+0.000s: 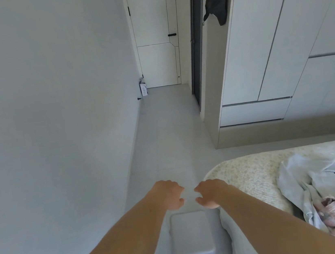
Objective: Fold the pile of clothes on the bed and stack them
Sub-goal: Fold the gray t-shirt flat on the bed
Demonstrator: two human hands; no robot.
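While left hand [169,194] and right hand [209,193] hover loosely curled, holding nothing; clothes pile [329,197] lies rightward on bed [249,171].

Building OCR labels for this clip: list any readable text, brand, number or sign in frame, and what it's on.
No text can be read in this frame.
White tag or bag on the floor by the far door: faint marks, too small and blurred to read.
Dark bag hanging on the wardrobe side: no lettering legible.
Clothes pile on the bed: patterns only, no visible labels.
Grey step stool below the hands: no markings legible.
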